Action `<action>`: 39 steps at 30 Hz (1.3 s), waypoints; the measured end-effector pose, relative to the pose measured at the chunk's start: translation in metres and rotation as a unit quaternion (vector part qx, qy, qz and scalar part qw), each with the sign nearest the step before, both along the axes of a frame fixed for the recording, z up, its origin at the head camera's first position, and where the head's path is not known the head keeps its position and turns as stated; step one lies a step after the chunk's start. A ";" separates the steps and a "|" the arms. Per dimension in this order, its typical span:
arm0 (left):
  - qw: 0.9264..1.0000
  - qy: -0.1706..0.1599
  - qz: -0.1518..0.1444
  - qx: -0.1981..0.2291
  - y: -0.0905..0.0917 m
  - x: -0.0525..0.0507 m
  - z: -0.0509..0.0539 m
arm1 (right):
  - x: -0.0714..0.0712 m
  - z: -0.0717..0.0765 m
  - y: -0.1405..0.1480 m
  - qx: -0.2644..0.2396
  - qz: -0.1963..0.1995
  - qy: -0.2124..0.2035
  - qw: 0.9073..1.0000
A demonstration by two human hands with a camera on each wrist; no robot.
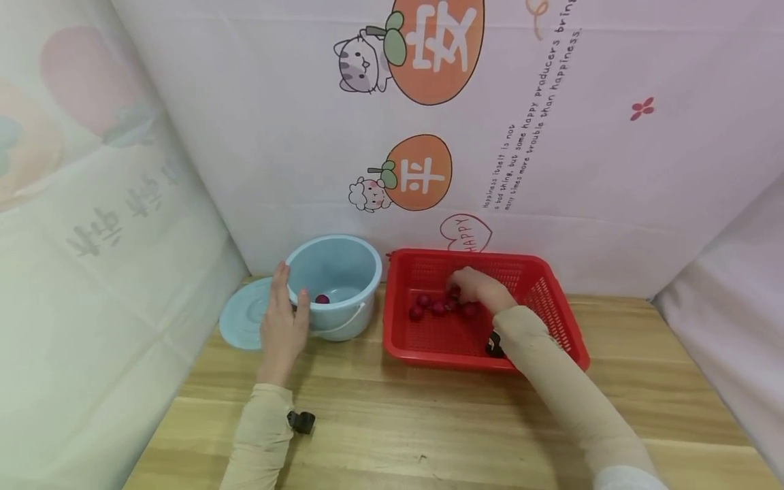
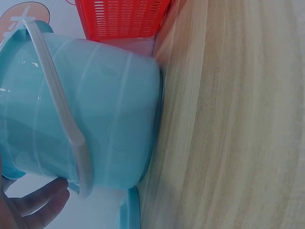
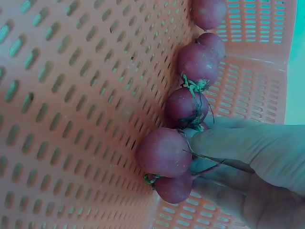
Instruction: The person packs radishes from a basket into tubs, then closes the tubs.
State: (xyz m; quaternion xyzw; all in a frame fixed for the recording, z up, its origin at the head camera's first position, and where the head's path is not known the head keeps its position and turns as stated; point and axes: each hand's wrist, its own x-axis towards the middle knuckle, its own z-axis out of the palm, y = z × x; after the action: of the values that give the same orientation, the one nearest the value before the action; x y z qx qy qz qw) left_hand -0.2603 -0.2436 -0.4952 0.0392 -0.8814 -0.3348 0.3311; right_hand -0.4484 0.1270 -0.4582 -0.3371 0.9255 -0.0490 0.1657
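Observation:
A light blue bucket (image 1: 333, 262) stands upright with a radish (image 1: 322, 299) inside. My left hand (image 1: 284, 333) rests against its left side near the rim, fingers fairly straight. In the left wrist view, those fingertips (image 2: 52, 191) are by the end of the grey handle (image 2: 64, 112). To the right is a red perforated basket (image 1: 441, 357) with several small red radishes (image 1: 438, 308) on its floor. My right hand (image 1: 480, 286) reaches into it and pinches a radish (image 3: 164, 152) between thumb and fingers. Wispy roots and green stem stubs show on the radishes. The fingers are partly hidden.
A round blue lid (image 1: 239, 316) lies on the wooden table (image 1: 392, 422), left of the bucket. Behind both containers stands a white printed cloth wall (image 1: 294, 156), and more cloth hangs at the left and right sides.

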 end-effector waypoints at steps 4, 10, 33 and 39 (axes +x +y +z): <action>1.000 -0.002 0.004 0.001 -0.002 0.002 0.002 | -0.002 -0.002 -0.003 0.002 0.000 -0.005 1.000; 1.000 -0.006 -0.002 -0.004 0.000 0.003 0.003 | -0.001 -0.002 0.001 -0.015 -0.049 -0.054 0.997; 1.000 0.010 -0.002 -0.004 -0.001 0.000 -0.001 | -0.001 0.007 0.003 -0.032 -0.027 -0.052 0.998; 1.000 0.014 -0.005 -0.004 0.000 0.000 0.000 | -0.006 0.009 0.007 -0.097 -0.007 -0.042 0.994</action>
State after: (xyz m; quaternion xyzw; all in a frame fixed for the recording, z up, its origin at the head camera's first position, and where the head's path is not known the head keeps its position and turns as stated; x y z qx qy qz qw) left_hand -0.2599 -0.2438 -0.4949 0.0289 -0.8782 -0.3335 0.3416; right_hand -0.4546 0.1339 -0.4489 -0.3431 0.9108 -0.1534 0.1706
